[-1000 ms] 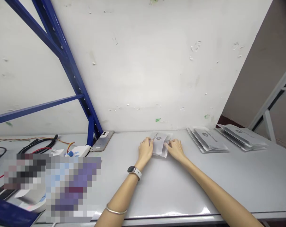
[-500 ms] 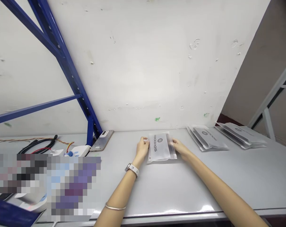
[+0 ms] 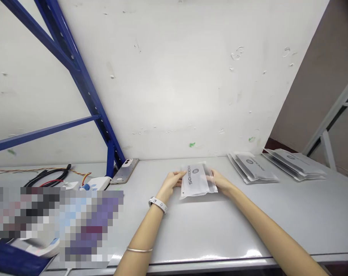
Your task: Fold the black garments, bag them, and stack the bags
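A frosted plastic zip bag (image 3: 197,183) with a round logo and "ROCKBROS" printed in grey is held just over the grey tabletop, a shadow under its near edge. Its slider strip is on the right side. My left hand (image 3: 170,183) grips the left edge, thumb on top and fingers partly underneath. At the opposite side, my right hand (image 3: 220,181) pinches the right edge near the slider strip; some of its fingers are behind the clear plastic. The bag looks fairly flat, and I cannot make out any contents.
Two piles of similar bags lie on the right, a nearer pile (image 3: 253,168) and a farther pile (image 3: 296,165). A phone (image 3: 124,172) rests by the blue rack post (image 3: 89,92). Cables and a white power strip (image 3: 100,183) crowd the left, beside a pixelated area. A white wall stands behind.
The bag has lifted and tilted slightly, shifting a little right. My left hand has turned, with its fingers now reaching farther over the bag's edge. My right hand keeps hold of the right side.
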The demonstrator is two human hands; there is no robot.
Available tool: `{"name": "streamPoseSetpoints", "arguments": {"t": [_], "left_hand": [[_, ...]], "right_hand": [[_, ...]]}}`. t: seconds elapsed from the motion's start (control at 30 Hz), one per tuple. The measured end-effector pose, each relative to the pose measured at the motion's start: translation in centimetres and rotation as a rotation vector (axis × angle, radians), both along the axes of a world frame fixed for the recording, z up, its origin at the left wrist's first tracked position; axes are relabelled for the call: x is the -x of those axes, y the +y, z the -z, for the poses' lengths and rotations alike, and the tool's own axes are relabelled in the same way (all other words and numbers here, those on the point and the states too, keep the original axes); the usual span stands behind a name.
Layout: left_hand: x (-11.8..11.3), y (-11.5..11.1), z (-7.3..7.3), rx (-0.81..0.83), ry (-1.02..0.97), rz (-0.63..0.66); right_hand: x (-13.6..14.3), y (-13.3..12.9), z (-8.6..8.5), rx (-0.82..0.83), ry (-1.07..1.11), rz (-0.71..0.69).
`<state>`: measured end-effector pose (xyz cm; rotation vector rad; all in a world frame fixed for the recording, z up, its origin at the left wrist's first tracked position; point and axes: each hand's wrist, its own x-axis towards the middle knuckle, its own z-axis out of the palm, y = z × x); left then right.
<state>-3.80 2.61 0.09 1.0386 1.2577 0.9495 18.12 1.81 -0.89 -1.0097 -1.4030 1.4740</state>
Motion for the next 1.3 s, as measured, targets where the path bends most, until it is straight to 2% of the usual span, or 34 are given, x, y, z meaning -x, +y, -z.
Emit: {"name": "streamPoseSetpoints", "arguments": {"t": [0.07, 0.2, 0.27, 0.37, 0.43, 0.53, 0.63, 0.7, 0.8, 0.87, 0.97, 1.07, 1.17, 1.3], "left_hand": [[0.0, 0.1, 0.1, 0.011, -0.019, -0.021], [0.5, 0.6, -0.1, -0.013, 0.001, -0.118], [1.5, 0.9, -0.3, -0.055, 0.060, -0.170], [4.0, 1.4, -0.6, -0.127, 0.139, -0.240], [6.3, 1.7, -0.7, -0.192, 0.306, -0.324], [9.5, 1.8, -1.1, -0.268, 0.824, -0.450], [10.9, 1.6, -1.6, -0.281, 1.135, -0.505], [10.3, 1.5, -1.8, -0.331, 1.246, -0.462], [8.2, 1.5, -1.3, -0.427, 1.275, -0.254], [6.9, 1.5, -0.5, -0.388, 1.262, -0.121], [6.2, 1.6, 1.0, -0.255, 1.263, -0.002], [7.4, 1.9, 1.8, -0.227, 1.274, 0.042], [9.3, 2.3, 1.9, -0.235, 1.300, 0.068], [11.0, 2.8, 1.9, -0.263, 1.344, 0.021]], "right_hand": [[0.2, -0.1, -0.1, -0.021, 0.013, 0.024], [0.2, 0.1, -0.1, 0.026, -0.030, 0.289], [-0.2, 0.4, 0.1, 0.072, -0.060, 0.385], [-1.1, 1.0, 0.4, 0.088, -0.076, 0.456], [-1.8, 1.5, 0.6, 0.092, -0.095, 0.528], [-3.1, 2.2, 0.8, 0.104, -0.125, 0.639], [-4.1, 2.8, 1.0, 0.126, -0.108, 0.681], [-4.6, 3.0, 1.1, 0.138, -0.084, 0.691], [-4.9, 3.2, 1.2, 0.135, -0.068, 0.691], [-5.0, 3.1, 1.1, 0.129, -0.061, 0.682], [-5.1, 2.9, 0.8, 0.121, -0.045, 0.663], [-5.4, 2.9, 0.6, 0.103, -0.043, 0.654], [-5.7, 3.0, 0.6, 0.082, -0.054, 0.657], [-6.1, 3.2, 1.0, 0.082, -0.090, 0.648]]}}
